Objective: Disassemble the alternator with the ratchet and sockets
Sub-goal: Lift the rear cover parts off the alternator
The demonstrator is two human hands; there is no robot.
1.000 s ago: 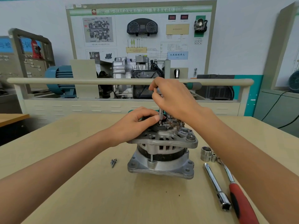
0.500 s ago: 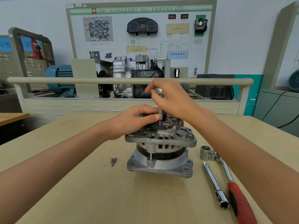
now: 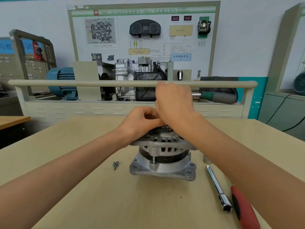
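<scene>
Tan counter [image 3: 82,204] nearest; red-handled ratchet [image 3: 244,210] and chrome extension bar [image 3: 217,187] lying right, loose screws [image 3: 115,165] left. Alternator [image 3: 162,160] upright mid-counter. Left hand [image 3: 140,120] curled, resting on alternator top. Right hand [image 3: 174,100] above, clamped on green-grey handled tool [image 3: 217,97]. Training board [image 3: 143,35] behind.

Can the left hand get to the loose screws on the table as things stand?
Probably yes. The screws lie in the open, left of the alternator, with nothing over them. But the left hand is up steadying the alternator's top, so it must let go first.
</scene>
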